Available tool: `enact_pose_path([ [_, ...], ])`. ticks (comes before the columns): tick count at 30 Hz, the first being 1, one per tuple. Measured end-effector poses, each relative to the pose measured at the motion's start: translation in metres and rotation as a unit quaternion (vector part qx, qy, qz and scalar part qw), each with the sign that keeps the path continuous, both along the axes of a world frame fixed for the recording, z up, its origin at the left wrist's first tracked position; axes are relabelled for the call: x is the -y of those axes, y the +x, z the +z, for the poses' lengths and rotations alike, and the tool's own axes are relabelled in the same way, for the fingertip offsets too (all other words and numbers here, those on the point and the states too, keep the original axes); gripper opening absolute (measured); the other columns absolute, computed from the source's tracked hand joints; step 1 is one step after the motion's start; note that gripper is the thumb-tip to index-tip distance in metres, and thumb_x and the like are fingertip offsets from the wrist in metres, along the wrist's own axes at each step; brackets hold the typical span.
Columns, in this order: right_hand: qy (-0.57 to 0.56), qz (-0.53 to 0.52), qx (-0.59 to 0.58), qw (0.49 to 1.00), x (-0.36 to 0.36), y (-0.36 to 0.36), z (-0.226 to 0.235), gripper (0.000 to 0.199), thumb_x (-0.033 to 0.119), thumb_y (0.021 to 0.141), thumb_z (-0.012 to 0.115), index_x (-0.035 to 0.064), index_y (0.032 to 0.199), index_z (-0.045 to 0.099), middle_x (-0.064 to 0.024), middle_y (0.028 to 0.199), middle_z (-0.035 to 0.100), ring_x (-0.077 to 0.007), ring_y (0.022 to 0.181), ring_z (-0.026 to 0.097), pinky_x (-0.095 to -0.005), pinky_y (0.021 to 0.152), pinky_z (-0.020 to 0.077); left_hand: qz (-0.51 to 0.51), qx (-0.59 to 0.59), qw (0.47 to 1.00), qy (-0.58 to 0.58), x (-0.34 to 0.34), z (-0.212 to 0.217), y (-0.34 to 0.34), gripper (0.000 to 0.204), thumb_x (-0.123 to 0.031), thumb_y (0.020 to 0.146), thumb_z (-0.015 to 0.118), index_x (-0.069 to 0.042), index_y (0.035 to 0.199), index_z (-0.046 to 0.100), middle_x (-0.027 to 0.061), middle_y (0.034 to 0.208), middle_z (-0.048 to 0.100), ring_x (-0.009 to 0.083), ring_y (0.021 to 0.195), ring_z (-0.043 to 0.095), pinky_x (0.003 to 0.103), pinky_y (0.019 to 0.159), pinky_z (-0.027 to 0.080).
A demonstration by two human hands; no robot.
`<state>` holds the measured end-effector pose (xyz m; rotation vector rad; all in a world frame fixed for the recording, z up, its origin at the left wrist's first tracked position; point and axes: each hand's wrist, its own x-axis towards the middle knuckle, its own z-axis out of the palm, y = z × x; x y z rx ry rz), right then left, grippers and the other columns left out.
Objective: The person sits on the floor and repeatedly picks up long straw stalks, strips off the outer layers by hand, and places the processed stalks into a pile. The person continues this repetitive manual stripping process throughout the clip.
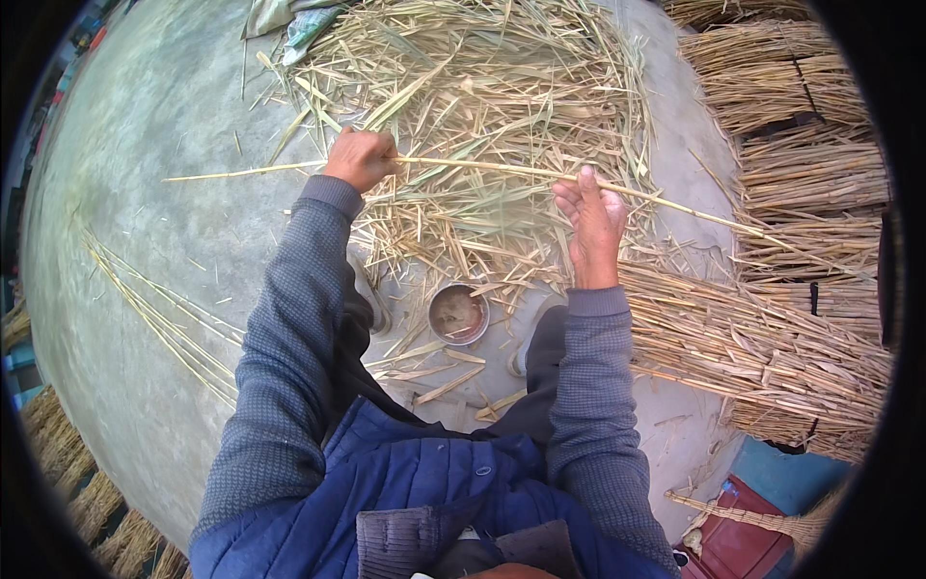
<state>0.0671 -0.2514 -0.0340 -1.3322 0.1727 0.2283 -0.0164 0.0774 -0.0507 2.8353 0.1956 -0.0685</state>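
A long, thin dry reed stalk [482, 165] stretches across in front of me, its thin end to the left and its thicker end reaching the bundles on the right. My left hand [361, 159] is closed in a fist around it. Farther right, my right hand [591, 217] holds the same stalk between thumb and fingers, palm turned up. Beneath and beyond both hands spreads a heap of loose dry leaves and husks [511, 106]. Between my feet stands a small round metal bowl [459, 315] with a little brownish matter inside.
Unpeeled reed stalks [762, 338] lie in a thick pile at my right. Tied reed bundles [772, 77] are stacked along the far right. A few bare stalks [164, 318] rest on the concrete floor [145, 203] at left. A dark red object [738, 531] sits at lower right.
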Motion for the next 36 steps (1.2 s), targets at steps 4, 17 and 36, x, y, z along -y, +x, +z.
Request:
enact_pose_path([
  [4, 0.045, 0.073, 0.032, 0.996, -0.018, -0.013, -0.004, 0.037, 0.027, 0.097, 0.070, -0.0049, 0.113, 0.060, -0.0153, 0.095, 0.071, -0.0195, 0.084, 0.073, -0.0244, 0.070, 0.0593, -0.094, 0.081, 0.958, -0.258, 0.043, -0.002, 0.012, 0.026, -0.025, 0.080, 0.083, -0.005, 0.091, 0.072, 0.0096, 0.079, 0.072, 0.0226, 0.079, 0.069, 0.036, 0.070, 0.052],
  [17, 0.056, 0.113, 0.034, 0.991, -0.026, -0.020, -0.008, 0.033, 0.021, 0.099, 0.065, -0.0065, 0.117, 0.059, -0.0186, 0.103, 0.071, -0.0221, 0.088, 0.074, -0.0264, 0.073, 0.0601, 0.018, 0.146, 0.856, -0.496, 0.069, -0.014, 0.032, 0.030, -0.025, 0.089, 0.078, -0.002, 0.106, 0.070, 0.0043, 0.091, 0.072, 0.0098, 0.081, 0.066, 0.023, 0.073, 0.051],
  [36, 0.041, 0.068, 0.042, 0.996, -0.009, -0.007, -0.004, 0.037, 0.022, 0.096, 0.070, -0.0052, 0.117, 0.057, -0.0172, 0.099, 0.071, -0.0228, 0.085, 0.074, -0.0272, 0.070, 0.0618, -0.023, -0.023, 0.872, -0.488, 0.031, -0.031, 0.017, 0.019, -0.015, 0.089, 0.078, 0.001, 0.097, 0.072, 0.0032, 0.083, 0.073, 0.0103, 0.076, 0.067, 0.027, 0.071, 0.053],
])
